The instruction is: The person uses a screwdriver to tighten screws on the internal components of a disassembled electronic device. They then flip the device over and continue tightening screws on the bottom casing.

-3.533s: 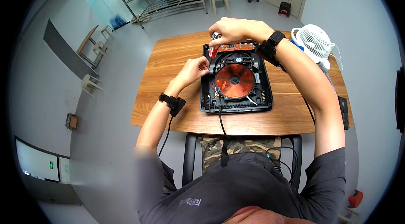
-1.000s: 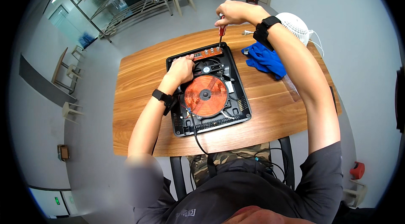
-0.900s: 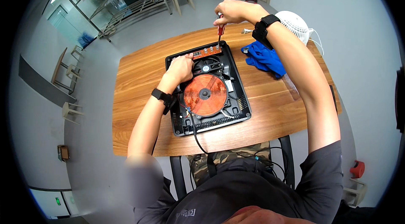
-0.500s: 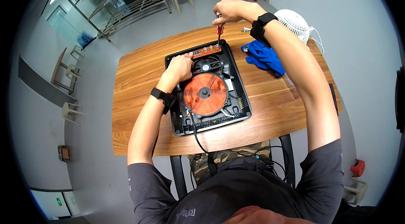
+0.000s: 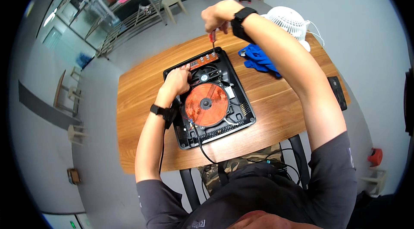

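Note:
An opened induction cooker base (image 5: 235, 130) lies on the table, with a round copper coil (image 5: 207, 105) and a small black cooling fan (image 5: 204, 77) inside. Along its far edge runs a narrow orange circuit board (image 5: 207, 59). My left hand (image 5: 177, 81) has its bent fingers pressed on the board's left end; its thumb is hidden. Above the right end, my right hand (image 5: 219, 15) is closed round a red-handled screwdriver (image 5: 212, 38). The screwdriver stands nearly upright, its tip down at the board's right end; exact contact is too small to see.
A blue cloth (image 5: 261, 61) lies right of the cooker, with a white fan (image 5: 286, 23) behind it. At the wooden table's (image 5: 142, 95) right edge sits a black object (image 5: 337, 93). A black cord (image 5: 201, 145) hangs from the cooker over the near edge.
The whole view has shifted and turned slightly. My right hand sits a little lower over the screwdriver and its wrist has turned; my left hand keeps its place on the board.

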`<state>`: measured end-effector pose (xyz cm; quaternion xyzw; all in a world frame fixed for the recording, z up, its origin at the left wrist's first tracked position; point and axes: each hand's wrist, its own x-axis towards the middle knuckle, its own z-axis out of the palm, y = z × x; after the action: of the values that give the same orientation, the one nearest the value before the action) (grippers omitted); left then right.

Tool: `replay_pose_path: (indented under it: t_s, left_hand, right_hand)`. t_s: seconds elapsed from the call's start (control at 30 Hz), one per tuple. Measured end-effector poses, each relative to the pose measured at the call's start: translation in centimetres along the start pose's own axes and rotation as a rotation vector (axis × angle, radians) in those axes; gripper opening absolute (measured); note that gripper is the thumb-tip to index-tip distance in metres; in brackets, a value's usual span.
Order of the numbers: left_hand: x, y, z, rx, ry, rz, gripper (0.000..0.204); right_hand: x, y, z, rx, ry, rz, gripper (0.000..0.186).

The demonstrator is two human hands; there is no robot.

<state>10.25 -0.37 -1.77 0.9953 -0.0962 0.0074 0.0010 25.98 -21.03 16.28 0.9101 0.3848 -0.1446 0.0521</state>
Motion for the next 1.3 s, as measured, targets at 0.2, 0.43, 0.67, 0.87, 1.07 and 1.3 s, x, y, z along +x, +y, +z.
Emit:
replay_pose_path:
  t_s: [0.2,0.43,0.67,0.87,1.07,1.3]
  left_hand:
    - [-0.7,-0.7,0.5,0.023,0.098,0.069,0.036]
    - [0.4,0.2,-0.6,0.014,-0.029,0.0,0.045]
    - [-0.3,0.2,-0.8,-0.009,-0.02,-0.06,0.031]
    - [0.5,1.0,-1.4,0.068,-0.091,-0.045,0.048]
    - [0.3,1.0,-1.6,0.078,-0.133,-0.07,0.047]
    - [0.5,1.0,-1.3,0.095,-0.149,-0.078,0.05]
  right_hand:
    - [0.3,-1.5,-0.3,-0.07,0.126,-0.001,0.045]
    - [3.2,-0.8,1.5,-0.094,0.288,0.071,0.038]
    - [-0.2,-2.5,0.2,0.044,0.178,-0.087,0.042]
    - [5.8,-1.2,3.1,-0.11,0.282,-0.109,0.026]
    - [2.8,-3.9,1.7,-0.048,0.292,0.104,0.047]
    - [1.2,-1.9,1.4,0.138,0.175,0.031,0.04]
